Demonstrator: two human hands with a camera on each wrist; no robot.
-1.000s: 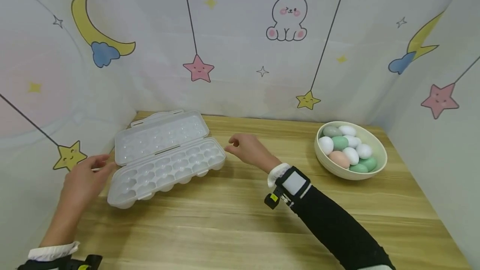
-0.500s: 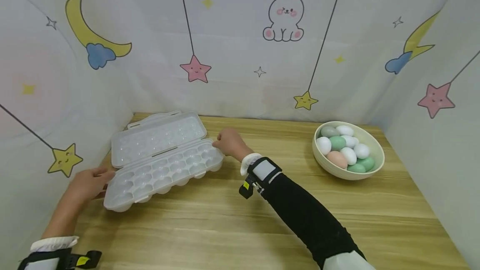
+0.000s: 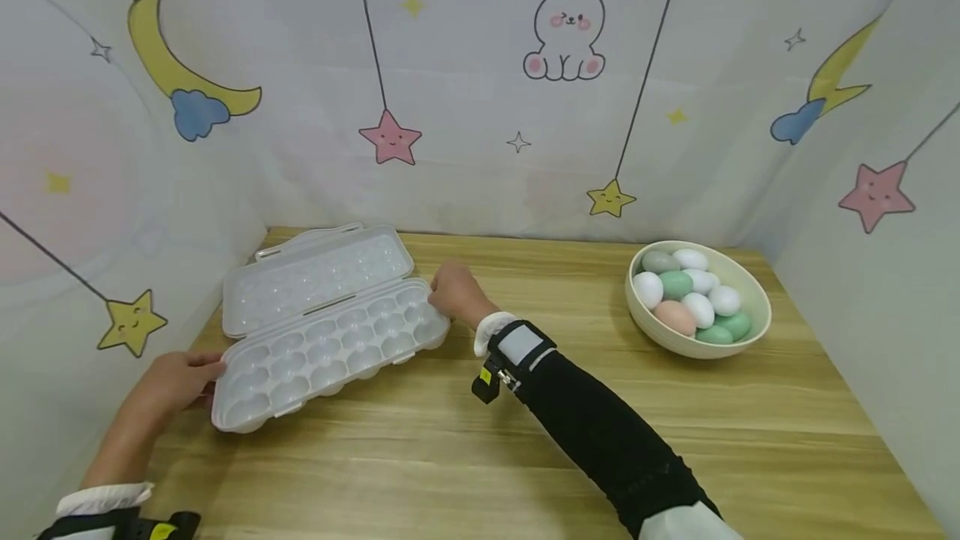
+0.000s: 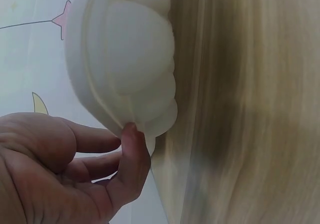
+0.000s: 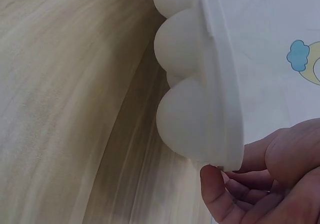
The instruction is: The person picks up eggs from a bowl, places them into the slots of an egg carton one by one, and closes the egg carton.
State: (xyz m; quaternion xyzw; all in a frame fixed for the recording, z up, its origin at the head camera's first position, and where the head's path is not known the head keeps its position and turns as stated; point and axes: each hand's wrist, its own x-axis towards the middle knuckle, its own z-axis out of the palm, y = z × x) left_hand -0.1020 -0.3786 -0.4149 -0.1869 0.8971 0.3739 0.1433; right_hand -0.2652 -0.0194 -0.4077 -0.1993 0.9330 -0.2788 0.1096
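A clear plastic egg carton (image 3: 330, 357) stands on the left half of the table, its lid (image 3: 318, 282) folded back behind it and its several round cups holding nothing. My left hand (image 3: 168, 386) pinches the carton's left end by the rim; the left wrist view shows thumb and fingers (image 4: 135, 159) at the edge of the carton (image 4: 135, 49). At the opposite end my right hand (image 3: 459, 294) pinches the rim. In the right wrist view a curled finger (image 5: 215, 189) lies under the corner of the carton (image 5: 187, 119).
A cream bowl (image 3: 645, 332) at the right back holds several eggs (image 3: 697, 307) in white, green, grey-green and peach. Printed cloth walls (image 3: 480, 182) enclose the wooden table (image 3: 480, 457) at the back and both sides.
Both hands have come in to the carton's two ends and taken hold of its rim, the right one moving left. The carton's front has tilted and shifted slightly toward me.
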